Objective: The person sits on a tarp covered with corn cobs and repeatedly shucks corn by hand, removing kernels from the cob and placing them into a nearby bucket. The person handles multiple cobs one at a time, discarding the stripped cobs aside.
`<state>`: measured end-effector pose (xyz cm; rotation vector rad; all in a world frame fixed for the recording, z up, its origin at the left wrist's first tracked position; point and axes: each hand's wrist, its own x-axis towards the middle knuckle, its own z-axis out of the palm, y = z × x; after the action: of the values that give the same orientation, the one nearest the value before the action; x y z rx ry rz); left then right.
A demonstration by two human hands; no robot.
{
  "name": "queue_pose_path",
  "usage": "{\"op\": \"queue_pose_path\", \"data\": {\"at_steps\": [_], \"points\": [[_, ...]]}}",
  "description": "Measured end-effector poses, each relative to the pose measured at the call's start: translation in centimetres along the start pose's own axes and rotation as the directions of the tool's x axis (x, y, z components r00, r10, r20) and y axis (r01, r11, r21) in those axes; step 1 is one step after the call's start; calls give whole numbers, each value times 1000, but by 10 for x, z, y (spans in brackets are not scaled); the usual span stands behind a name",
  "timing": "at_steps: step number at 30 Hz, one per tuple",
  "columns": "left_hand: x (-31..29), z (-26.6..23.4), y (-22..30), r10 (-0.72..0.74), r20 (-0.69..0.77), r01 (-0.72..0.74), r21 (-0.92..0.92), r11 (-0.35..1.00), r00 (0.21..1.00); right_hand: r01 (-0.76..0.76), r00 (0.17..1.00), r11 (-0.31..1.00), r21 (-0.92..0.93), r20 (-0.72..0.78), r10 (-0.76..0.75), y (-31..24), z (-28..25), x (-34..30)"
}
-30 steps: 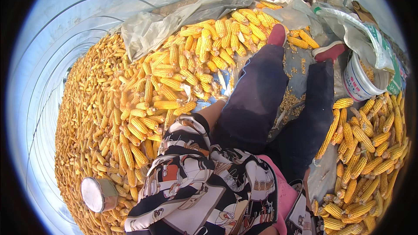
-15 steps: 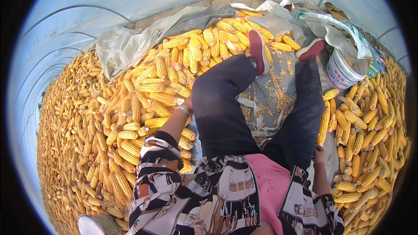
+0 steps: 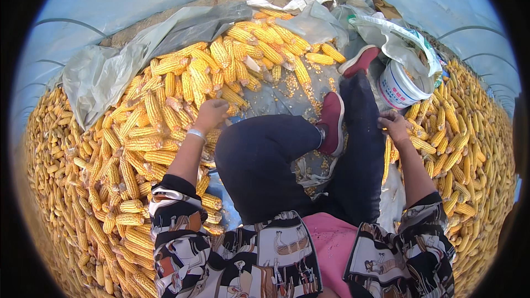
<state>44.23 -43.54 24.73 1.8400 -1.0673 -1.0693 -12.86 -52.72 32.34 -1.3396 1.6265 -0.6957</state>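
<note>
My left hand (image 3: 212, 115) is beyond my left knee, over the near edge of a heap of yellow corn cobs (image 3: 144, 143). Its fingers are curled in, and whatever they hold, if anything, is hidden. My right hand (image 3: 394, 125) is beside my right shin, next to the corn cobs (image 3: 422, 132) on that side. The thumb and fingers come together there, and anything between them is too small to name. Both forearms reach forward, apart from each other.
Loose kernels (image 3: 291, 85) are scattered over a grey sheet (image 3: 265, 101) around my red shoes (image 3: 332, 124). A white bucket (image 3: 403, 88) with a sack (image 3: 392, 36) over it stands at the far right. Crumpled plastic sheeting (image 3: 96, 80) borders the far left heap. Behind rises a ribbed film wall.
Both hands have moved forward, the right one from beside my thigh to my shin. My left shoe has moved nearer, and the view has turned somewhat right.
</note>
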Motion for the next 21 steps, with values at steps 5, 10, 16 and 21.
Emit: {"op": "queue_pose_path", "data": {"at_steps": [5,10,16,21], "points": [[55,5,23,565,-89,-434,547,715,820,40,991,989,-139,130,-21,-29,56,59],[108,0,63,740,-48,-343,864,368,671,169,959,896,-412,280,-52,-49,119,133],[149,7,66,595,-15,-278,875,397,804,558,818,456,-694,552,-160,-80,190,241],[162,8,47,632,-18,-295,874,386,775,582,808,287,-761,581,-98,-98,232,339]]}}
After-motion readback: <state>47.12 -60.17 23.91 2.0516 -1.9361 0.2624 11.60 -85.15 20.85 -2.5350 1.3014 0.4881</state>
